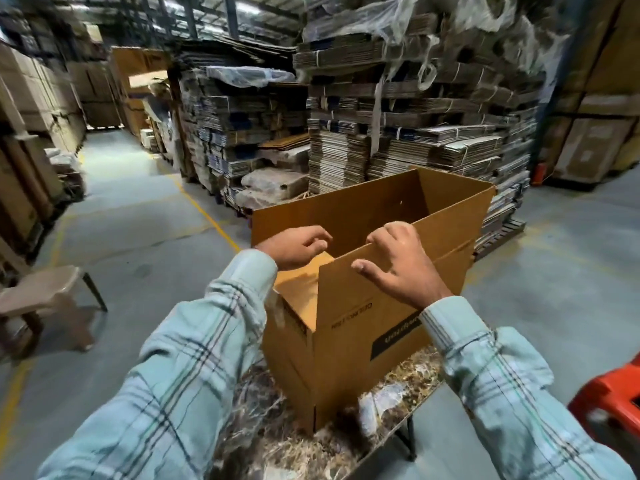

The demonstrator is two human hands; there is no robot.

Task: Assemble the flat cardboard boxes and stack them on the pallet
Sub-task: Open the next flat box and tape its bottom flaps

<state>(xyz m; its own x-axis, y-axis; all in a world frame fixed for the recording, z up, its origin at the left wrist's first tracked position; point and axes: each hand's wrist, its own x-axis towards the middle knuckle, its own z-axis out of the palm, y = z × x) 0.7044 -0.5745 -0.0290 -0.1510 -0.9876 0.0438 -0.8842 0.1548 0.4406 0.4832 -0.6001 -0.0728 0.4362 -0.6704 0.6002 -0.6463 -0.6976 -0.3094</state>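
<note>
Item: cardboard box (363, 317), opened into shape, stood upright on a marble-patterned desk (277, 427) with its top open. It is judged light, stiff along the creases but easily dented on the panels (print on the near face is seen upside down). Left hand (294, 249) is curled over the near end flap; right hand (398, 265) is hooked loosely on the near rim. Best held at rims and corners.

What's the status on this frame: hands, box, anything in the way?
Left hand on near end flap, right hand on long flap's top edge. Cardboard box upright on table, top open. Nothing blocking.
</note>
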